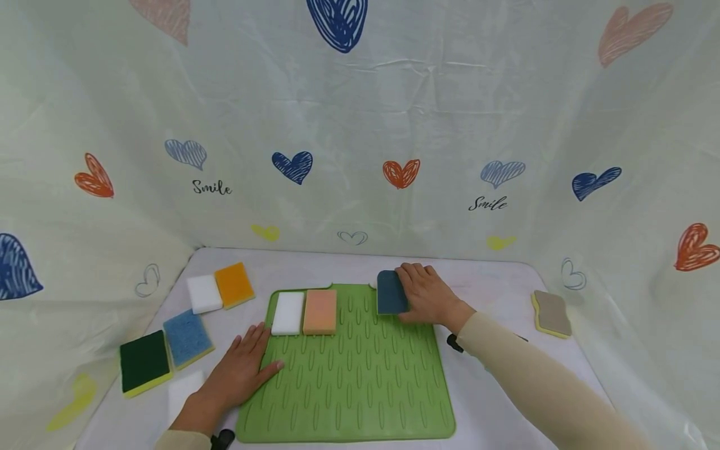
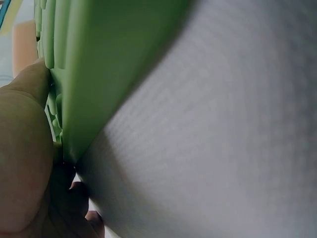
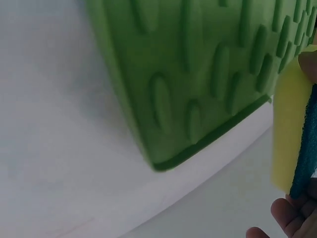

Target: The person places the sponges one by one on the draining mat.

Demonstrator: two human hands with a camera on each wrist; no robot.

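Note:
My right hand (image 1: 430, 297) grips a scouring sponge (image 1: 390, 294) by its right side, over the far right part of a green ridged mat (image 1: 349, 387). In the right wrist view, this sponge (image 3: 289, 129) shows a yellow foam layer and a dark blue scouring layer, with the thumb at one end and fingers at the other. My left hand (image 1: 239, 369) rests at the mat's left edge, fingers extended and thumb on the mat. Near its fingertips, a white sponge (image 1: 287, 314) and a peach-orange sponge (image 1: 320, 312) lie side by side at the mat's far left.
Left of the mat lie a white sponge (image 1: 204, 294), an orange one (image 1: 235, 285), a blue one (image 1: 188, 337) and a dark green one (image 1: 144, 362). Another white block (image 1: 182, 394) is partly behind my left forearm. A grey-brown sponge (image 1: 551, 314) lies far right. A heart-print curtain (image 1: 439, 112) surrounds the table.

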